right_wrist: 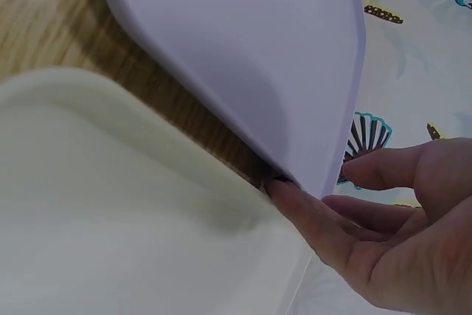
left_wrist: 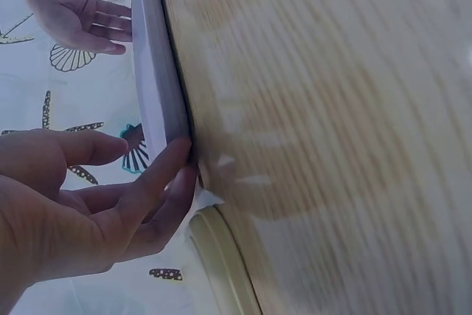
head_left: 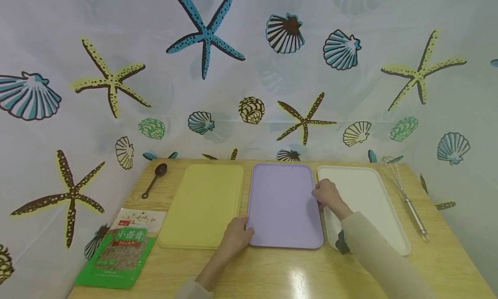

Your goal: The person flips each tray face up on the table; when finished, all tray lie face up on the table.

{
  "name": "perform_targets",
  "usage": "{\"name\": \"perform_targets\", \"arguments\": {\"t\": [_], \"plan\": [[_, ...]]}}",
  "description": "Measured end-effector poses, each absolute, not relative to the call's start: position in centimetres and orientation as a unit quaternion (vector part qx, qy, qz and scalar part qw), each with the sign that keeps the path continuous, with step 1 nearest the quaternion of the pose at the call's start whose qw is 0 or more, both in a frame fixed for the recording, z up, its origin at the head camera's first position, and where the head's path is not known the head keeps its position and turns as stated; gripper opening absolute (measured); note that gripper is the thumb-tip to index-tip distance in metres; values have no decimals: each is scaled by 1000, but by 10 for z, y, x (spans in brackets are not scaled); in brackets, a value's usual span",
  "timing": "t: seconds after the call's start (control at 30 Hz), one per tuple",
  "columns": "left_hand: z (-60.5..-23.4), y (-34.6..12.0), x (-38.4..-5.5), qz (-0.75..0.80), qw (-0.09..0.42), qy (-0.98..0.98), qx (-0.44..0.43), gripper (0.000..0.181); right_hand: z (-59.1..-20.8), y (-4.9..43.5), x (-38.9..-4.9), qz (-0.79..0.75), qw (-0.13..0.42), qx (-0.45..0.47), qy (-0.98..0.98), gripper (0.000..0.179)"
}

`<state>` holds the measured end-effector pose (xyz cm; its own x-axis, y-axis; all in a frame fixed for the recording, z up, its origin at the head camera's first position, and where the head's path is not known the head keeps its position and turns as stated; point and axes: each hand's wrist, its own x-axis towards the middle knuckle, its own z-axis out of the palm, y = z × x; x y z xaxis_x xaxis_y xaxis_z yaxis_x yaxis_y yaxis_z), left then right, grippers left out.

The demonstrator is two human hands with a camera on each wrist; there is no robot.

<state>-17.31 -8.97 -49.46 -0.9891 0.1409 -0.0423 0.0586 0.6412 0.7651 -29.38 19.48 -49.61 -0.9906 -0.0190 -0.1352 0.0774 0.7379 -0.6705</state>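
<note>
At the bottom of the frame your pale sleeves (head_left: 375, 247) cross the desk (head_left: 264, 273), whose light wood grain catches a glossy glare. Lower left lies a packet (head_left: 122, 249), a flat green-and-white pouch with brown seeds showing on its front. Low in the centre, your left hand (head_left: 236, 234) rests relaxed fingertips against the left edge of the purple tray (head_left: 283, 204), thumb standing clear. Farther up, right of centre, your right hand (head_left: 328, 194) has its fingertips at the tray's right edge, in the narrow gap there, its fingers loose too; the two are well apart. The tray lies flat mid-frame: a smooth, matte lilac rectangle with rounded corners and a raised rim. To its left is a yellow tray (head_left: 206, 204), to its right a white tray (head_left: 362, 186). Beyond are a wire whisk (head_left: 415, 217) at right, a dark spoon (head_left: 160, 170) at left, and a creased, starfish-and-shell curtain (head_left: 253, 13).
</note>
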Motion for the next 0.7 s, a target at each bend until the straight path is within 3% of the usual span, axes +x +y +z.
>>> {"name": "perform_targets", "arguments": {"t": [0.07, 0.17, 0.3, 0.57, 0.7], "plan": [[-494, -93, -171, 426, 42, 902, 58, 34, -495, 193, -294, -344, 48, 12, 938, 35], [-492, -100, -168, 441, 28, 895, 58, 31, -492, 188, -291, -316, 16, -5, 949, 14], [-489, -114, -170, 453, 6, 890, 41, 36, -482, 176, -284, -297, -5, -25, 955, 34], [-497, -160, -176, 429, -25, 902, 38, 38, -480, 142, -269, -299, -16, -77, 951, 35], [-499, -189, -178, 410, -14, 912, 17, 42, -487, 126, -264, -309, -15, -100, 946, 35]]}}
